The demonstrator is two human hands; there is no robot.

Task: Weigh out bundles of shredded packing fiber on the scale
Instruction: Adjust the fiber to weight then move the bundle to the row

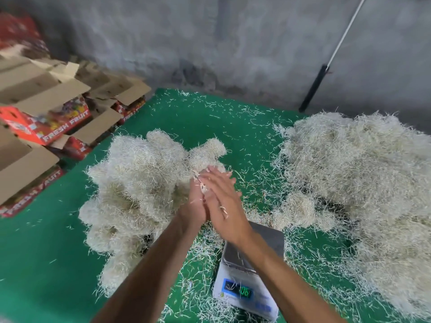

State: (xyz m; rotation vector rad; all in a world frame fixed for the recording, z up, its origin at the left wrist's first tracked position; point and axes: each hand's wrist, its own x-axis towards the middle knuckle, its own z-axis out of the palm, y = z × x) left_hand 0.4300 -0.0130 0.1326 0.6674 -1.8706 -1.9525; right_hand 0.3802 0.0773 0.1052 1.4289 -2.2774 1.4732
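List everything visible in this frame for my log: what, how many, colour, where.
Pile of bundled shredded fiber: one, pale cream, left of centre.
Loose heap of shredded fiber: one, pale cream, right.
Digital scale with steel platform: one, white-grey, bottom centre; platform almost bare.
Green mat: one, strewn with strands.
Fresh-fruit cardboard boxes: several, red-brown, left.
Black-handled pole: one, against wall.
Left hand, right hand: palms together, fingers straight, above the mat.

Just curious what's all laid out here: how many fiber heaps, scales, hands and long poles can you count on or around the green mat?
Fiber heaps: 2, the left heap and the right heap
Scale: 1
Hands: 2, left hand, right hand
Pole: 1
Total: 6
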